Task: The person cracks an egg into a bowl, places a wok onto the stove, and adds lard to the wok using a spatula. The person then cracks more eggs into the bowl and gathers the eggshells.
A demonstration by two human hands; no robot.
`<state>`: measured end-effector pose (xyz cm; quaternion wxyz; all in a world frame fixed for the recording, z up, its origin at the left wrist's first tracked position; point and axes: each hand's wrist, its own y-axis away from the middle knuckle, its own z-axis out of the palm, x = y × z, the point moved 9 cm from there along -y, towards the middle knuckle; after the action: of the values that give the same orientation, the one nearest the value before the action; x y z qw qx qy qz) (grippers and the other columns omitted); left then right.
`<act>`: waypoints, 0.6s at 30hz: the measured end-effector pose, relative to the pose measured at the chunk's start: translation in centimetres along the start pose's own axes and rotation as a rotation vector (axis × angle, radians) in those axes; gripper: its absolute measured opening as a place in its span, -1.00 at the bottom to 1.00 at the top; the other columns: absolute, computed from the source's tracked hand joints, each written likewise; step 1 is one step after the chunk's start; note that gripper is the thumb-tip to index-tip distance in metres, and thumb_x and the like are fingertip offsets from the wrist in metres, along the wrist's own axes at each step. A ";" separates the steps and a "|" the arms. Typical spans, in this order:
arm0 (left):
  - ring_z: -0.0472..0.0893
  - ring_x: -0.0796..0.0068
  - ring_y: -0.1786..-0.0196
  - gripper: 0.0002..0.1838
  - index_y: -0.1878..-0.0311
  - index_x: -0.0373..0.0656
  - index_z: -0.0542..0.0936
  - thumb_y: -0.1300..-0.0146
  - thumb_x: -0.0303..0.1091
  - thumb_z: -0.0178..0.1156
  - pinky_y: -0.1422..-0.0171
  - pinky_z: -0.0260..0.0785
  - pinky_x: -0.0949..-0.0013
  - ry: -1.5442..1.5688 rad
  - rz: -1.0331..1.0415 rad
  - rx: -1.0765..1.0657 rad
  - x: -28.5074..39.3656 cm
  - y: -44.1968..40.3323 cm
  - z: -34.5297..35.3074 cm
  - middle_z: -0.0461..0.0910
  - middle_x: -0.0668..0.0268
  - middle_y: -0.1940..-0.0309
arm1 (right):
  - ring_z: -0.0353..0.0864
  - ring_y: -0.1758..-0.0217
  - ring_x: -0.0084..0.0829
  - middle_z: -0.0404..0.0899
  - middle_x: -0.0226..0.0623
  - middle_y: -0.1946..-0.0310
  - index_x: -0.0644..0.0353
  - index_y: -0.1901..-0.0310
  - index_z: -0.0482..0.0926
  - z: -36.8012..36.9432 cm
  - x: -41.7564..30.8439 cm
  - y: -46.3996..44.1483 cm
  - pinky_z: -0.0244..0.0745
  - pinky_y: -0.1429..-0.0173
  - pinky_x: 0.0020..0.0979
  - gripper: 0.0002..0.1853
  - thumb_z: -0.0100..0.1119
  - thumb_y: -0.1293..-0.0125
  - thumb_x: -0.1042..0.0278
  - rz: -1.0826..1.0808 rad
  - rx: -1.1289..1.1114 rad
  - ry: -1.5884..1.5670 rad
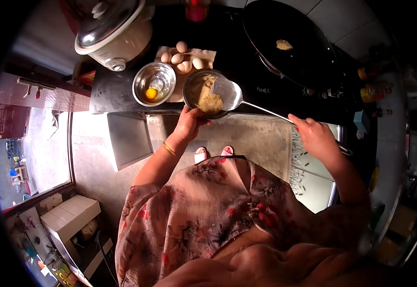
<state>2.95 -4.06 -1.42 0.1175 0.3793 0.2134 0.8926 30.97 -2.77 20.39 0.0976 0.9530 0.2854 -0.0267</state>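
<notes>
My left hand [189, 123] grips the near rim of a metal bowl [187, 86] at the counter's front edge. Pale yellow cooked pieces [210, 103] lie in that bowl. In my right hand [314, 136] is the long thin handle of a metal spatula [227, 90], whose broad blade rests over the bowl's right side, close to the food. Left of it stands a shiny metal bowl [139, 82] with a raw egg, its yolk [151, 93] whole. Several whole eggs [177, 58] sit behind on a brown cloth or paper [207, 54].
A large black wok [309, 40] sits on the stove at the back right, with one small pale piece [284, 45] inside. At the back left stands a white lidded cooker [127, 40]. A cabinet door [127, 138] hangs open below the counter [108, 91].
</notes>
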 end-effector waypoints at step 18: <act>0.59 0.25 0.24 -0.57 -0.06 -0.21 0.29 -0.05 -0.60 -0.05 0.39 0.51 0.29 -0.112 0.188 0.073 1.8 -1.3 2.0 0.51 0.13 0.13 | 0.40 0.57 -0.43 0.50 -0.22 0.57 -0.04 -0.15 0.47 6.4 1.7 1.2 0.39 0.35 -0.41 -0.62 0.04 -0.29 0.40 0.351 -0.114 -0.508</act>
<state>3.29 -1.67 0.35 0.0312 0.4510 0.2024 0.8687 33.15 -4.15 14.11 0.2224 0.9435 0.0842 -0.2308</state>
